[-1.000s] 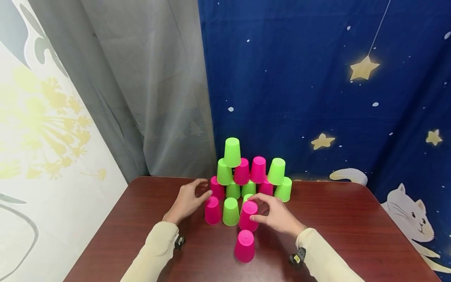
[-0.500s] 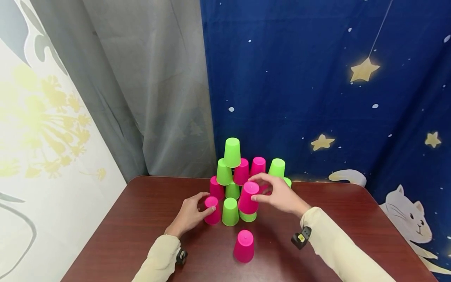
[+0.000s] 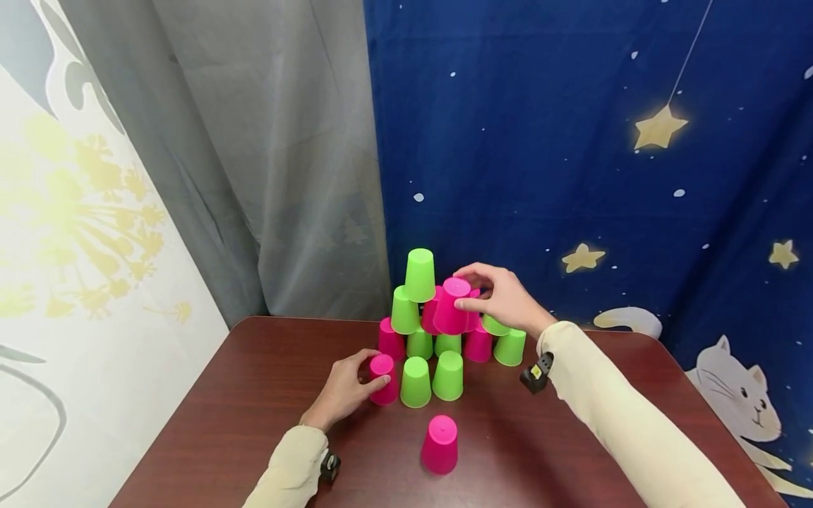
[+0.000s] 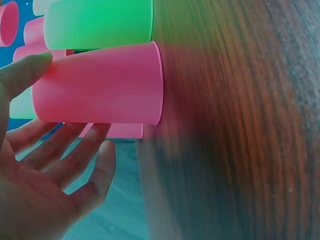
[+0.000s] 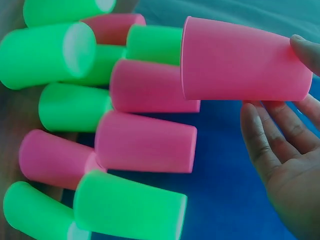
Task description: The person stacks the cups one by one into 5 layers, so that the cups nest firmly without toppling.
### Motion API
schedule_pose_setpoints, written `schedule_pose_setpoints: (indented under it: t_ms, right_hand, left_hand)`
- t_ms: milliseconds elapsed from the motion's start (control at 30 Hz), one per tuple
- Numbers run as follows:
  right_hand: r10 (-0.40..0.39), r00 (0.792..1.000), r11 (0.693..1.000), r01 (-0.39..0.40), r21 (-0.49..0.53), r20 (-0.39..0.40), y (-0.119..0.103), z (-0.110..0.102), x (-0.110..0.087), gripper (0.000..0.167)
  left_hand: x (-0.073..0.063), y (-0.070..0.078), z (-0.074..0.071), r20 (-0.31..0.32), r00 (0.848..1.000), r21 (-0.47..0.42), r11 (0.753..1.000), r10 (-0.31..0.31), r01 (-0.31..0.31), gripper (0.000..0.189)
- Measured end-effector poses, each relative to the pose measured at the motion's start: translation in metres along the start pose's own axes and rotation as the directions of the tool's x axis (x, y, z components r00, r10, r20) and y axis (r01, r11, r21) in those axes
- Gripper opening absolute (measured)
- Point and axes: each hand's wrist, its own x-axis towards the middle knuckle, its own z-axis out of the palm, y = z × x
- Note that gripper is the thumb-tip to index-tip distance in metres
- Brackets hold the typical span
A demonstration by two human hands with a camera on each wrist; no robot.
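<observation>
My right hand (image 3: 508,300) pinches an upside-down pink cup (image 3: 451,310) between thumb and fingers, holding it in the air before the tiered cups. In the right wrist view this pink cup (image 5: 240,62) has nothing under its rim. At the front left, my left hand (image 3: 346,391) has its thumb and fingers around another pink cup (image 3: 383,381), which stands on the table. Two green cups (image 3: 416,382) stand to the right of that one. Behind them rise tiers of pink and green cups, topped on the left by a green cup (image 3: 420,275).
A lone pink cup (image 3: 440,446) stands upside down nearer the table's front. The brown table (image 3: 209,423) ends at a grey curtain (image 3: 305,176) and a blue starry curtain (image 3: 521,155). A green cup (image 3: 510,347) marks the right end of the bottom tier.
My right hand has lifted the pink cup off a front green cup, up and away toward the tiers. My left hand has come down and around the front-left pink cup.
</observation>
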Motion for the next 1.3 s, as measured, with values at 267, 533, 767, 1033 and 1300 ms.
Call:
schedule_pose_setpoints:
  t_ms: [267, 533, 767, 1033, 1300]
  right_hand:
    - [0.044, 0.998, 0.998, -0.045, -0.034, -0.034, 0.005, -0.013, 0.023, 0.044]
    - [0.114, 0.991, 0.991, -0.118, -0.061, -0.066, 0.01, -0.013, 0.038, 0.044]
    - [0.132, 0.987, 0.988, -0.138, -0.063, -0.09, 0.011, -0.012, 0.048, 0.044]
    - [0.166, 0.981, 0.984, -0.171, -0.045, -0.101, 0.015, -0.011, 0.052, 0.046]
    - [0.143, 0.985, 0.988, -0.148, -0.048, -0.091, 0.014, -0.009, 0.053, 0.049]
  left_hand:
    - [0.0, -0.001, 0.0, -0.002, 1.0, 0.017, 1.0, 0.002, -0.002, 0.046]
    - [-0.001, -0.001, 0.0, 0.001, 1.0, 0.028, 1.0, -0.002, 0.002, 0.045]
    - [0.0, 0.0, -0.001, -0.001, 1.0, 0.049, 0.999, 0.003, -0.003, 0.046]
    - [0.0, 0.001, -0.001, -0.001, 1.0, 0.054, 0.999, 0.004, -0.004, 0.047]
    - [-0.001, 0.002, -0.004, -0.007, 1.0, 0.094, 0.995, 0.01, -0.01, 0.048]
